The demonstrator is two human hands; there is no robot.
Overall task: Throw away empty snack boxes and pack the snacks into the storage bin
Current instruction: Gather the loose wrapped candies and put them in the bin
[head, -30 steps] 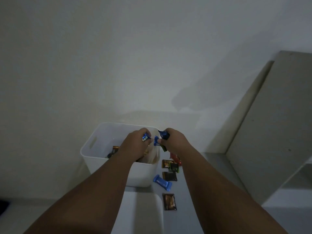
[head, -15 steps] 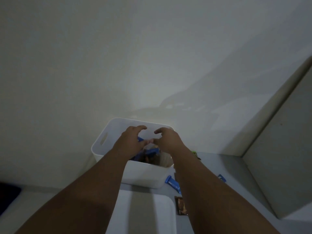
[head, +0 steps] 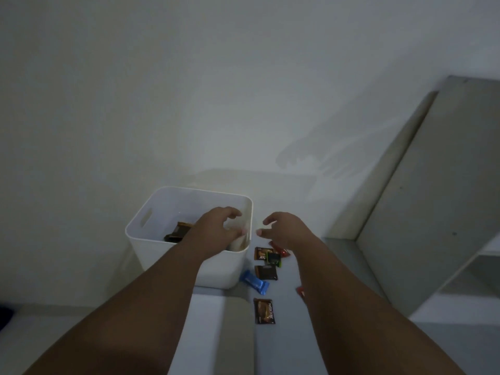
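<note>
Though the light is dim, a pale grey surface (head: 286, 334) shows, running up to a bare white wall (head: 189, 90), with a grey shelf unit (head: 433, 212) off on the right. At the left of that surface stands the white storage bin (head: 146, 250), open at the top, with a handle slot in its left wall. Down inside lie dark brown snack packets (head: 178, 232); the count I cannot tell.

The left hand (head: 216, 226) hovers over the bin's right half, fingers loosely curled, holding nothing. Just past the rim, the right hand (head: 286, 230) hangs above the surface, fingers spread and relaxed, empty too.

Loose snacks lie beside the bin:
- one blue bar (head: 254, 282), nearest the bin's base
- three brown packets (head: 264, 311)
- one green-edged dark packet (head: 273, 259)
- one red packet (head: 281, 250)
- a second red piece (head: 299, 290), half hidden by the right forearm
</note>
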